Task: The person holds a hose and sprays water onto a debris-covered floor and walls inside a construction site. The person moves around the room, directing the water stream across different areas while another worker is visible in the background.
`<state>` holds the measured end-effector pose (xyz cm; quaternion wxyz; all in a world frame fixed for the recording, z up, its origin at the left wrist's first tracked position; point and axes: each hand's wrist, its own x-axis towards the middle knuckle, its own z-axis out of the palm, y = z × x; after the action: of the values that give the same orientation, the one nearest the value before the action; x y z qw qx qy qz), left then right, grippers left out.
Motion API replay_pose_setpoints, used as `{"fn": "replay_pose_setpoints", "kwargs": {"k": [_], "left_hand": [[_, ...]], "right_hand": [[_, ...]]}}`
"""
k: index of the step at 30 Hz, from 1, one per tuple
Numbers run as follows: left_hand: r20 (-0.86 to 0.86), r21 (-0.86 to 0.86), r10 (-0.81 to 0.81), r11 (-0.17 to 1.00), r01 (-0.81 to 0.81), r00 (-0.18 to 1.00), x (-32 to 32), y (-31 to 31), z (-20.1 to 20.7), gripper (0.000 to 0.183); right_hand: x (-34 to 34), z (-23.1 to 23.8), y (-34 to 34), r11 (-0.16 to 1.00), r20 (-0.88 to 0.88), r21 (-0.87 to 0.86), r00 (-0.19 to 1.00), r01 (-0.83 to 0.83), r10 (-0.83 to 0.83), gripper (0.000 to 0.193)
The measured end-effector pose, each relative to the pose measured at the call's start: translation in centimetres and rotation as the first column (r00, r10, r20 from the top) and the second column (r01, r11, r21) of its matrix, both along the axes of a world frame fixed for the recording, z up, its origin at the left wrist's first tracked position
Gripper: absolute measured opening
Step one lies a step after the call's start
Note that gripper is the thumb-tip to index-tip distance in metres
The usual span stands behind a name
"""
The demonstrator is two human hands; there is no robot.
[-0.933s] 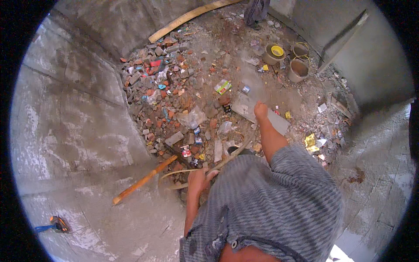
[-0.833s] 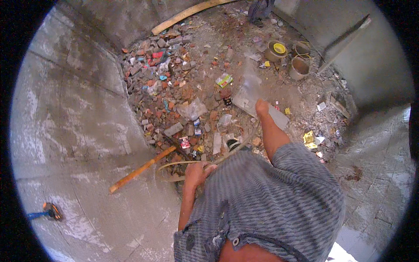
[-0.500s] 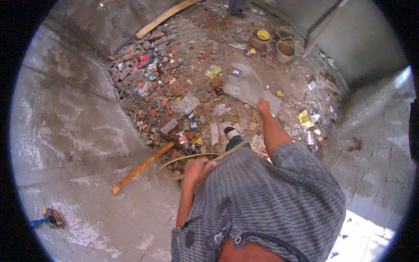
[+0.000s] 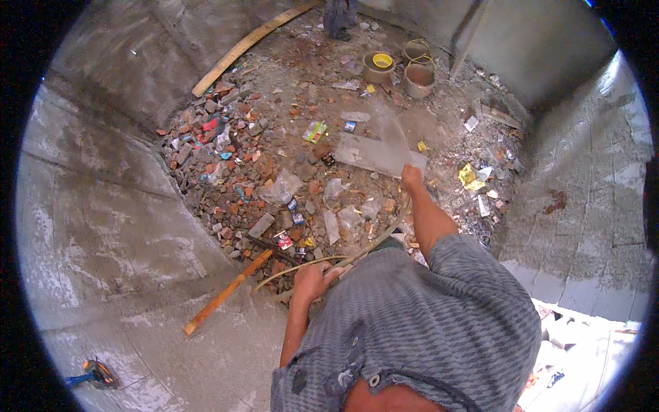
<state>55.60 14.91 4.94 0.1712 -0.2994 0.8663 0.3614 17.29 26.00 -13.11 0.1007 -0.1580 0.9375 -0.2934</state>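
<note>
My right hand (image 4: 412,178) reaches forward, closed around the end of a pale hose (image 4: 382,239). A faint, see-through fan that looks like water spreads from this hand over a flat grey board (image 4: 364,152) on the ground. Close to my waist on the left, my left hand (image 4: 313,280) is wrapped round the same hose, which curves up between both hands. A thin yellowish loop, apparently more of the hose, bends out to the left beyond this hand. The hose's tip is hidden by my right fingers.
Broken bricks and litter (image 4: 240,158) cover the ground ahead. Several buckets (image 4: 419,80) stand at the back right. A wooden plank (image 4: 250,42) leans at the back left; a wooden stick (image 4: 228,292) lies nearer. Rough grey walls (image 4: 103,172) enclose the place. Someone's legs (image 4: 339,17) show far off.
The view has shifted, so the ground and buckets sit further left. The see-through fan now points more upright and looks narrower. Both hands keep hold of the hose.
</note>
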Motion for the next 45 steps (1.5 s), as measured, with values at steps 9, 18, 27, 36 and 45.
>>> {"fn": "replay_pose_setpoints", "kwargs": {"k": [9,18,27,36,45], "left_hand": [[0.082,0.010,-0.006,1.000,0.005,0.997,-10.2,-0.6,-1.2,0.047],[0.020,-0.057,0.149,0.987,-0.147,0.989,-30.1,-5.8,-2.1,0.047],[0.021,-0.064,0.177,0.982,-0.175,0.984,-39.2,-8.9,-0.1,0.047],[-0.017,-0.095,0.156,0.983,-0.157,0.988,-42.0,-9.5,-0.6,0.049],[0.013,-0.088,0.164,0.983,-0.162,0.986,-42.6,-9.7,-0.4,0.051]], "right_hand": [[-11.0,-3.4,0.1,0.989,0.359,-0.062,0.928,0.131,-0.101,0.036],[-29.6,-6.5,-10.5,0.896,0.333,-0.376,0.937,0.235,-0.106,0.025],[-37.8,-6.1,-15.0,0.963,0.358,-0.125,0.917,0.237,-0.179,0.031],[-41.4,-10.0,-15.5,0.957,0.308,-0.135,0.929,0.255,-0.204,0.031],[-42.2,-9.1,-16.0,0.956,0.235,-0.202,0.958,0.213,-0.164,0.031]]}}
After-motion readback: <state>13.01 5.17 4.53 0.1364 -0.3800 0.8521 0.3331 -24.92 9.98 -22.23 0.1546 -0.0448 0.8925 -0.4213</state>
